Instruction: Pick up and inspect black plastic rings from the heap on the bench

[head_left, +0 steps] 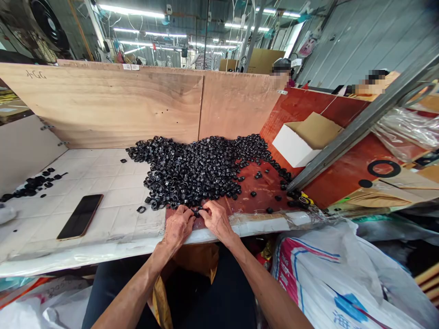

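Note:
A large heap of small black rings [195, 169] is spread over the worktop against the wooden back board. At its front edge my left hand [179, 225] and my right hand [217, 219] face each other, fingers bent and pinched. A few small black pieces [196, 212] show between the fingertips of both hands, just above the red-brown board. Both hands seem to grip these pieces, though the fingers partly cover them. One loose ring [141, 209] lies to the left of my left hand.
A dark phone [81, 216] lies on the pale worktop [113, 214] at left, near a smaller group of black pieces [34, 185]. At right stand an open white box [295, 146] and a slanted metal post [343, 141]. White sacks [329, 274] fill the lower right. People are beyond the boards.

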Tool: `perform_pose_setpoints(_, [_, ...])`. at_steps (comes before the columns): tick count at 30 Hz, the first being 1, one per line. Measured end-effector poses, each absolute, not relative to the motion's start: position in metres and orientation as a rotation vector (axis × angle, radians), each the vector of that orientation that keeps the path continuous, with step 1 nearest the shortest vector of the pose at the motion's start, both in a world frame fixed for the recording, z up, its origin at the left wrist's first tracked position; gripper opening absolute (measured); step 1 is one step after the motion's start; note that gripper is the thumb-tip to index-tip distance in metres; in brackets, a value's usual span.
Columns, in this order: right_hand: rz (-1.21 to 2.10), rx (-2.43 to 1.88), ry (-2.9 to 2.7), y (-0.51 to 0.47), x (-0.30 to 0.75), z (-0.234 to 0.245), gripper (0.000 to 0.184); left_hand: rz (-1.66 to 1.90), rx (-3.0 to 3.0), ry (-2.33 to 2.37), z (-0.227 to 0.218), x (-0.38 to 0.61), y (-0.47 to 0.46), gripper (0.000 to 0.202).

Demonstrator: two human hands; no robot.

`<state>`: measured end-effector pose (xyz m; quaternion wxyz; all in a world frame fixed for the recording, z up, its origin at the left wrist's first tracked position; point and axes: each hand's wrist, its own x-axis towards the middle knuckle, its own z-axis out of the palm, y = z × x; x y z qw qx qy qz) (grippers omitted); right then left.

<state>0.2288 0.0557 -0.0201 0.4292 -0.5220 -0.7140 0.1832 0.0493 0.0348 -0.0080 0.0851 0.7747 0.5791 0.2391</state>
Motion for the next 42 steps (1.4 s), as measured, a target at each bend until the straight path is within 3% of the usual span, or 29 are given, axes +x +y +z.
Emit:
perform_pose_setpoints(5, [1.005,-1.229,-1.335,0.042,0.218,-0.016,0.019,0.949,2.252,1.629,-0.011,0.044,0.029,0.016])
perform_pose_setpoints(9, [1.014,-1.135,-1.282,0.037,0.214,-0.015,0.020,0.974,2.130,1.564,-0.014,0.044,0.028,0.028])
perform_pose_setpoints(13, [1.105,-1.020,-1.254,0.036,0.215,-0.016,0.017,1.063,1.988,1.521,-0.014,0.044,0.030,0.027])
perform_pose_setpoints(22, [0.942,-0.992,-1.415,0.030,0.213,-0.021,0.013,1.125,1.722,1.240,-0.007,0.040,0.021,0.027])
perform_pose_setpoints(31, [0.611,-0.995,-1.653,0.024,0.217,-0.007,0.022,1.329,1.991,1.015,-0.008,0.034,0.025,0.017])
perform_pose_setpoints(42, [0.587,-1.054,-1.783,0.014,0.218,0.004,0.024,1.334,1.946,0.935,-0.003,0.032,0.024,0.017])
